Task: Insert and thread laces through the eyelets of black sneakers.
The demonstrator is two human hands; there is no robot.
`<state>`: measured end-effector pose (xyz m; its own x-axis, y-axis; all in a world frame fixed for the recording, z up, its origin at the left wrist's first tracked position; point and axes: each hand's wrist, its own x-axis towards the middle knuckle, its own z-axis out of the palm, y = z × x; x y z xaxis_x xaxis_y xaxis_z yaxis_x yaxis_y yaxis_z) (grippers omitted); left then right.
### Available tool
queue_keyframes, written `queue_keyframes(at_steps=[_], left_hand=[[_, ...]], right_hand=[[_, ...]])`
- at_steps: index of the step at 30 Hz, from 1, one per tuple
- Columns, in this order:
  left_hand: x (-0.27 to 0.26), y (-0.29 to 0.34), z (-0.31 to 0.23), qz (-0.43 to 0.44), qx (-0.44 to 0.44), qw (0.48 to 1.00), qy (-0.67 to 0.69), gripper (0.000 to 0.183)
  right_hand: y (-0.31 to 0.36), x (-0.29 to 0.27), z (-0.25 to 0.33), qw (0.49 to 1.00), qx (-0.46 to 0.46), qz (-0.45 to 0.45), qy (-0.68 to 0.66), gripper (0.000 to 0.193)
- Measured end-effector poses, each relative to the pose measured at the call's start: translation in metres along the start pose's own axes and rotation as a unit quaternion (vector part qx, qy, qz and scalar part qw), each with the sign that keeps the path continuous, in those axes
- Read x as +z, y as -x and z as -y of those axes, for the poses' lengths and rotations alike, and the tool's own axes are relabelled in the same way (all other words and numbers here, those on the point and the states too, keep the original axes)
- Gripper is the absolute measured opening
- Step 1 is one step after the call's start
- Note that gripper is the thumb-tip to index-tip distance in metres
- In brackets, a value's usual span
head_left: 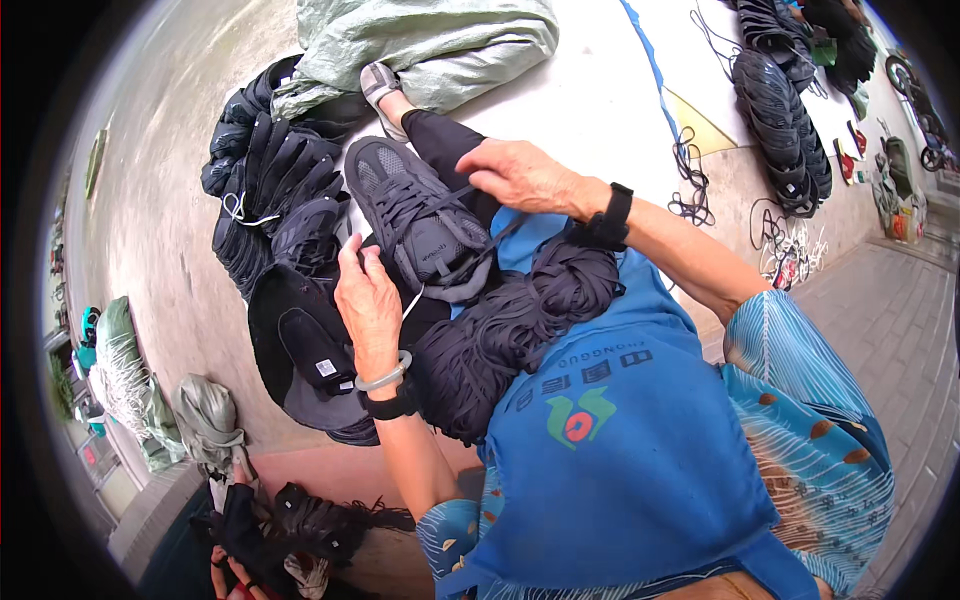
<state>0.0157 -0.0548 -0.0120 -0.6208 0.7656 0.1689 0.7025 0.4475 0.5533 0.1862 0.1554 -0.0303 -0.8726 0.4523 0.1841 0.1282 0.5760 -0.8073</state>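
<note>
A dark grey sneaker (415, 210) lies across my lap, toe pointing away from me and its laces loose over the tongue. My left hand (368, 300) is beside the sneaker's left side, fingers stretched and slightly apart, apparently holding nothing. Over the sneaker's right side, my right hand (525, 178) is curled with thumb and fingers close together. A dark shoelace runs up from the sneaker toward those fingertips; its end is hard to see against my dark trouser leg. A thick bundle of dark shoelaces (545, 310) rests on my blue apron (620, 440), close behind the sneaker.
Stacked black shoes (285, 180) stand to my left, with a dark shoe sole (315, 350) nearer me. Ahead lies a pale green woven sack (430, 45). Another shoe row (785, 130) and loose cords (690, 180) are at right. A co-worker's hands (228, 565) show at lower left.
</note>
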Motion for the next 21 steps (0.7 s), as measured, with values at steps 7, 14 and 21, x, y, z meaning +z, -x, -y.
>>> queue_keyframes(at_steps=[7,14,21], left_hand=[[-0.008,-0.008,-0.013,0.165,-0.17,0.969,0.067,0.034],[-0.018,-0.005,-0.018,0.204,-0.224,0.935,0.182,0.025],[-0.027,-0.013,-0.026,0.17,-0.162,0.968,0.092,0.015]], right_hand=[[-0.002,0.011,0.0,0.993,-0.022,0.113,0.031,0.02],[0.002,-0.002,-0.003,0.985,-0.001,0.151,0.078,0.02],[0.005,0.002,-0.007,0.99,-0.05,0.104,0.075,0.016]])
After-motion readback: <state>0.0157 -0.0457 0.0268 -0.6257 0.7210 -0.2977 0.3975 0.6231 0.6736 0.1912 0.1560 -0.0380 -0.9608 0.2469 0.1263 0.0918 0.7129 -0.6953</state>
